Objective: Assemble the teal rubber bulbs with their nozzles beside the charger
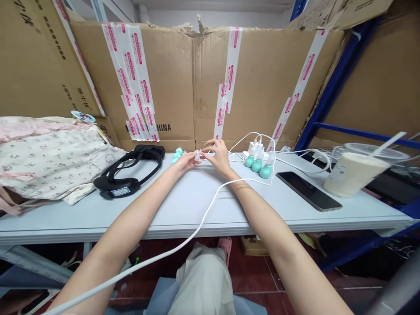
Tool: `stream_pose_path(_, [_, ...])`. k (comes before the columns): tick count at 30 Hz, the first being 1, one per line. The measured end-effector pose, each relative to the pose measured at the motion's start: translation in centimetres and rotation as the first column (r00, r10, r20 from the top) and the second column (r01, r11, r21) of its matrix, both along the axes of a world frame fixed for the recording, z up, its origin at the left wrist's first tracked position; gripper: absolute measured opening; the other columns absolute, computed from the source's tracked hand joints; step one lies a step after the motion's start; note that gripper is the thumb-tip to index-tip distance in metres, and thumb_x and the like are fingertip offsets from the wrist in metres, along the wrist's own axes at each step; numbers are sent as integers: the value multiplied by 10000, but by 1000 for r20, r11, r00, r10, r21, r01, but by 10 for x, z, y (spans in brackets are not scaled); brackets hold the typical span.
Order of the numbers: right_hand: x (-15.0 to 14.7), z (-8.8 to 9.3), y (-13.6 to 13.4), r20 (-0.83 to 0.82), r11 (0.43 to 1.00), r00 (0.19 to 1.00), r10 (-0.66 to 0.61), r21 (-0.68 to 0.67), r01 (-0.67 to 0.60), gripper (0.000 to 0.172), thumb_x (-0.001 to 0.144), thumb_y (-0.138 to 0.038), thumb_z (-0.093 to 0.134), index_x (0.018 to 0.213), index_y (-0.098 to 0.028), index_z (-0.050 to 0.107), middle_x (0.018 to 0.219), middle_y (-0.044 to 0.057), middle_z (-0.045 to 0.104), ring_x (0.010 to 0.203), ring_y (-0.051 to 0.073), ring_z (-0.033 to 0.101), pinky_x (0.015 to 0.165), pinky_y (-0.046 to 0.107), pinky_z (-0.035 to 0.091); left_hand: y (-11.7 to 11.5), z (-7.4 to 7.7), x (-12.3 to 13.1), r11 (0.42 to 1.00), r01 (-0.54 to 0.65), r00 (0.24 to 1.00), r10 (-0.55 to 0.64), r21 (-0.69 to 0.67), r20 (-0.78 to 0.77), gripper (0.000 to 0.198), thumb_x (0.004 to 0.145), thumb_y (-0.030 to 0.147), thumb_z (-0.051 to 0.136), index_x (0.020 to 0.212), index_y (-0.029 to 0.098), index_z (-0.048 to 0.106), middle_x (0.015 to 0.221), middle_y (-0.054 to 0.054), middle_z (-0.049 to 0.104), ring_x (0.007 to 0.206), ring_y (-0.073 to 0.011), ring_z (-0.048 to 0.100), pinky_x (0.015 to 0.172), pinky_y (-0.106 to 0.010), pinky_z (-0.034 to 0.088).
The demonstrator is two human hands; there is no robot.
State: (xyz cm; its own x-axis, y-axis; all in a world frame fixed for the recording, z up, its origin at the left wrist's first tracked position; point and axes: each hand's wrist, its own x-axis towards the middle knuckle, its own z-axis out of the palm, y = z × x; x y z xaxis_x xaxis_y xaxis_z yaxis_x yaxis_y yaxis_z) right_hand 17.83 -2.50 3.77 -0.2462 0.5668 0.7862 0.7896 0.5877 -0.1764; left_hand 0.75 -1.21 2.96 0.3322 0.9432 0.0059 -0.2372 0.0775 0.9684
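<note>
My left hand [187,162] holds a small clear plastic piece [197,154] between its fingertips, above the far part of the table. From the other side my right hand [219,155] pinches at the same piece, with its upper fingers loosely raised. The piece is too small to make out its exact kind. Just behind my left hand lie several teal rubber bulbs [177,154], partly covered by it. To the right of my right hand stand three teal bulbs with clear tips [257,164].
A white cable [210,205] crosses the table and my left forearm. White chargers [255,148] stand behind the bulbs. A phone [308,190] and a tilted drink cup [356,170] are at right. A black headset [131,170] and floral bag [55,157] lie left; cardboard [170,87] backs the table.
</note>
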Motion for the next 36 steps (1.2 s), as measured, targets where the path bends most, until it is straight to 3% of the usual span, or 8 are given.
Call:
stream_pose_path(4, [-1,-1,2,-32,1000,999,20,-4,-20,286,892,-401,508,907,-240,744,1114,60,590,1050,226,445,924,372,342,1,1,0,999,-39,999,39,7,-5,197,878,285,557,874,132,682,869,-82,705,640,-108,621,602,-213,456])
stream_pose_path(13, [-2,-9,10,-105,989,984,146,48,-142,175,831,-360,624,852,-239,748,1011,46,647,980,208,494,888,362,382,-4,3,2,1000,27,999,-27,-5,29,138,889,161,521,867,96,641,796,-67,684,660,-103,643,672,-220,483])
stream_pose_path(20, [-2,-7,9,-149,986,975,165,52,-159,174,826,-365,634,889,-246,743,975,36,670,937,195,538,850,344,389,-4,2,6,999,-31,999,30,30,26,133,902,144,492,869,95,612,755,-36,665,642,-98,653,664,-216,476])
stream_pose_path(28, [-2,-5,8,-155,989,977,145,9,-146,197,840,-385,615,851,-244,752,913,37,692,908,195,570,809,345,377,-7,4,6,1000,-1,1000,0,23,27,135,903,166,502,871,99,614,760,-33,668,633,-89,646,657,-208,482])
stream_pose_path(31, [-2,-5,9,-162,990,977,140,-6,-143,199,836,-388,619,852,-239,750,901,39,700,895,195,582,796,340,380,-7,3,7,999,12,999,-14,46,46,187,910,252,509,872,106,620,764,-37,672,657,-96,657,659,-206,494])
stream_pose_path(36, [-4,-5,8,-160,987,975,152,-19,-157,191,842,-369,614,847,-231,746,883,37,705,896,197,585,790,332,380,-3,-3,5,994,-12,1000,13,113,-11,245,818,346,643,860,106,655,763,-43,682,621,-81,641,659,-202,513])
